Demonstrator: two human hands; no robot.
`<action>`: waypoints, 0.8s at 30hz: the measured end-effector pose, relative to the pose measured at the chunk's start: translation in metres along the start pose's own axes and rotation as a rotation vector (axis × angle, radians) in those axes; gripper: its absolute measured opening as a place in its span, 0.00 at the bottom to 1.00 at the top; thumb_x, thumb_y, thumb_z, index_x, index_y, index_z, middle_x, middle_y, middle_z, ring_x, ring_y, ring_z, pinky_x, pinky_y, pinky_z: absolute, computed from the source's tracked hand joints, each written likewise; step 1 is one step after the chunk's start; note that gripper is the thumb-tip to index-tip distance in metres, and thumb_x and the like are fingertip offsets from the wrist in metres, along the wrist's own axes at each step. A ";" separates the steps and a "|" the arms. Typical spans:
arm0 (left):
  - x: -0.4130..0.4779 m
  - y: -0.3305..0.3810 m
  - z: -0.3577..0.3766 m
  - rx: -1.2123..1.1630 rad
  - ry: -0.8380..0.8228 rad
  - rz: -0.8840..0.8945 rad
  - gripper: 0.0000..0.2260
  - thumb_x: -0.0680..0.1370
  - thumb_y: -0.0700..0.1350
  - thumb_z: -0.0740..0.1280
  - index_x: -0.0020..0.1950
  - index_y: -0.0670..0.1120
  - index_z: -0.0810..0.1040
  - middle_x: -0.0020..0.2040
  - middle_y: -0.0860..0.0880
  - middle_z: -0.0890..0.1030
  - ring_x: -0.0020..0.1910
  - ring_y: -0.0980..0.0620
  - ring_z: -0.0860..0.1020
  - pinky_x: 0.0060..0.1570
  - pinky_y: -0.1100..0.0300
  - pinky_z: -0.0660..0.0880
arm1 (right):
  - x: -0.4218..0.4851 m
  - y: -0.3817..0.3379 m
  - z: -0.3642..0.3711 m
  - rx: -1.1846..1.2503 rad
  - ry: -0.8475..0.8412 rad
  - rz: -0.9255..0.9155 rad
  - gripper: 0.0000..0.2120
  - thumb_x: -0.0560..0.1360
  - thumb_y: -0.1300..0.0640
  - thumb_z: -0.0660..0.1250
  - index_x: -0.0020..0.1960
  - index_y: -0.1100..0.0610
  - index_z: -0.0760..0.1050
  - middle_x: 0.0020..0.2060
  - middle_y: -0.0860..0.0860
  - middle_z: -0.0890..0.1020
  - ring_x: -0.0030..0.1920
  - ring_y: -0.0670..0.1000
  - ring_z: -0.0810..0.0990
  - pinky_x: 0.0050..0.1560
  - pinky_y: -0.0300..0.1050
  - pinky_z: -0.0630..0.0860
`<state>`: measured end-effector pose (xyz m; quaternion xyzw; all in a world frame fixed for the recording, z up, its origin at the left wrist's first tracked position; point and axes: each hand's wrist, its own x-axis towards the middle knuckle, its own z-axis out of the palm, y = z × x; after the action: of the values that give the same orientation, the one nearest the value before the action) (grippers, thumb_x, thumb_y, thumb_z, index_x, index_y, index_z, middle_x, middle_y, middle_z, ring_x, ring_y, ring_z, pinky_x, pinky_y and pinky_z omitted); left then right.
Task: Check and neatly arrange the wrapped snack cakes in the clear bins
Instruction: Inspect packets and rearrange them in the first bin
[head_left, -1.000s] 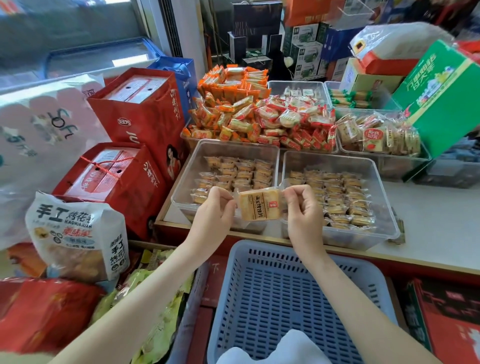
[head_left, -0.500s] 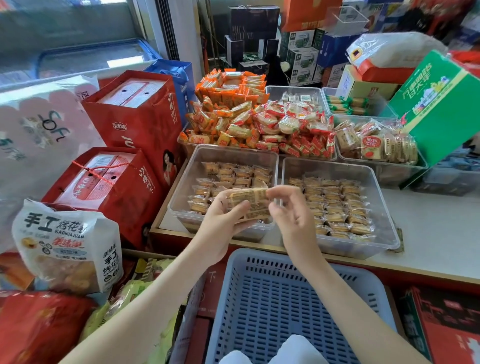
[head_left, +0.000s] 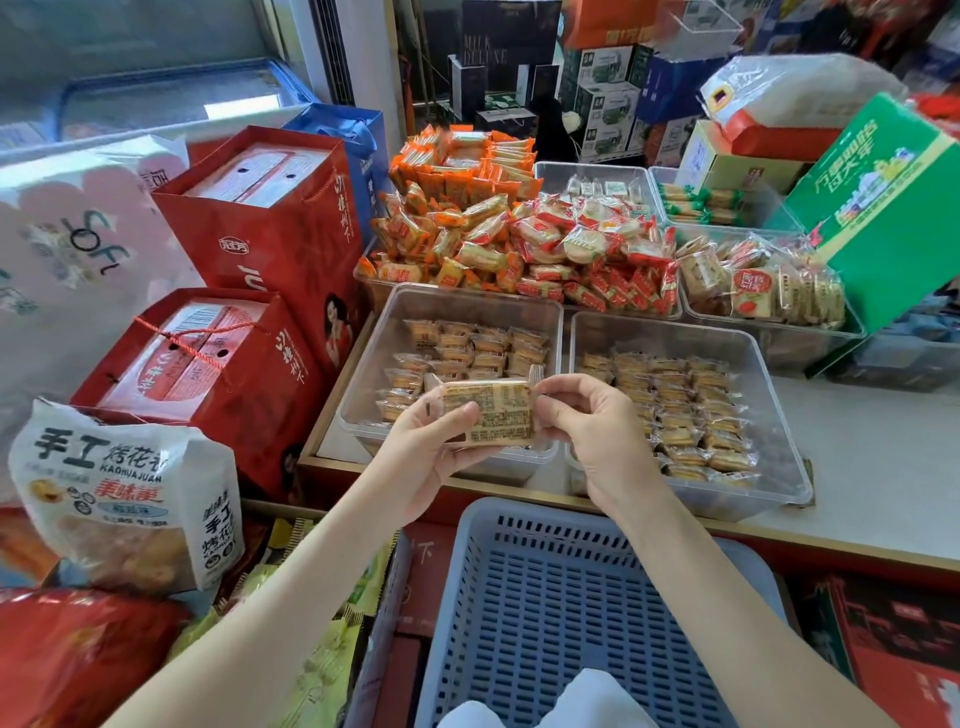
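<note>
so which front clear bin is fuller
The right front bin, cakes nearly covering its floor; the left front bin shows bare floor on its left.

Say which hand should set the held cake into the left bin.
Left, probably: the left hand cradles the snack cake from below, over the left bin; the right hand only pinches its end.

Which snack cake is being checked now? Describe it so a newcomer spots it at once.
Find the two clear bins side by side on the counter, beyond the blue basket. In front of them, the left hand and right hand hold one wrapped cake by its ends. Unlike the cakes lying in rows, it is raised, fine-print side facing up.
</note>
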<state>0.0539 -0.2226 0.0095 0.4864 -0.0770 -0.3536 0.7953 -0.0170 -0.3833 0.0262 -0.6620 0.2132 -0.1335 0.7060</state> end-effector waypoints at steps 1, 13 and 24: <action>0.001 0.001 -0.002 0.001 0.003 0.000 0.18 0.74 0.40 0.65 0.64 0.37 0.73 0.58 0.39 0.82 0.58 0.42 0.81 0.56 0.48 0.79 | 0.001 0.000 0.002 -0.007 0.013 -0.012 0.06 0.75 0.68 0.68 0.45 0.58 0.79 0.41 0.55 0.83 0.39 0.48 0.80 0.40 0.40 0.79; 0.036 0.006 -0.029 0.141 0.214 0.004 0.15 0.79 0.39 0.65 0.65 0.38 0.72 0.58 0.40 0.82 0.57 0.44 0.82 0.55 0.50 0.80 | 0.042 0.008 0.022 -0.395 -0.063 0.119 0.12 0.76 0.57 0.69 0.59 0.54 0.73 0.51 0.49 0.81 0.48 0.47 0.81 0.45 0.39 0.79; 0.106 0.038 -0.097 1.257 -0.012 0.209 0.31 0.79 0.39 0.65 0.79 0.53 0.56 0.77 0.54 0.61 0.74 0.61 0.60 0.74 0.62 0.58 | 0.158 0.044 0.086 -0.189 -0.219 0.143 0.27 0.75 0.52 0.70 0.70 0.48 0.64 0.62 0.51 0.76 0.59 0.50 0.78 0.62 0.50 0.75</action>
<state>0.1960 -0.2100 -0.0323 0.8482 -0.3215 -0.1640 0.3878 0.1583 -0.3785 -0.0340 -0.7193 0.1932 0.0104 0.6672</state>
